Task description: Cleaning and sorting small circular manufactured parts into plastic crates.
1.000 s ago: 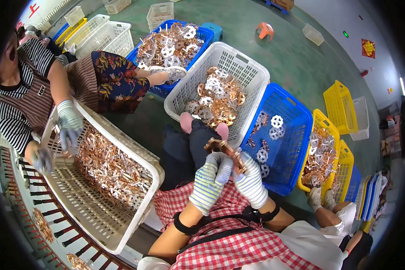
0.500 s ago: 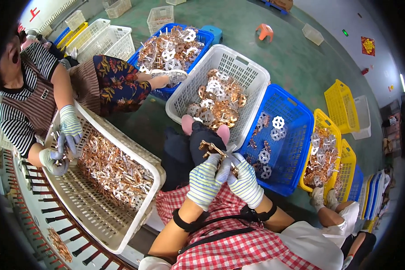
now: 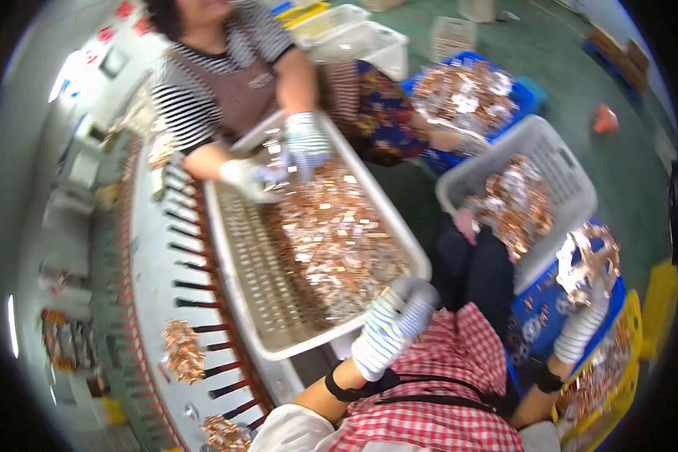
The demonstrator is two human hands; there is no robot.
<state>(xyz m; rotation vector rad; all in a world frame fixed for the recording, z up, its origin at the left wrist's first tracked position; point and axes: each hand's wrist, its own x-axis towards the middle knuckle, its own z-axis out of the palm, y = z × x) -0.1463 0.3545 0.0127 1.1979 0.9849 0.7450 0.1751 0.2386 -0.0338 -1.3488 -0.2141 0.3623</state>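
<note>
My right hand (image 3: pixel 582 325), in a striped glove, grips a shiny copper-coloured metal part (image 3: pixel 572 260) shaped like a notched ring. It is raised at the right, over the edge of a blue basket (image 3: pixel 554 301). My left hand (image 3: pixel 388 339), also gloved, is at the near corner of a large off-white basket (image 3: pixel 279 352). Motion smears its fingers, and I cannot make out whether they hold anything. Inside that basket lies a heap of small copper and silver metal pieces (image 3: pixel 331 233).
Across the basket a person (image 3: pixel 233 83) in a striped shirt works with both gloved hands over the pieces. A grey-white basket (image 3: pixel 569 169) and another blue basket (image 3: pixel 531 94) hold metal parts. At the right stands a yellow basket (image 3: pixel 631 377). Dark bars line a bench (image 3: pixel 151 301) at left.
The view has swung left. My hands, together over my lap on a copper-coloured part before, are now apart: the left by the off-white basket, the right holding up the ring-shaped part.
</note>
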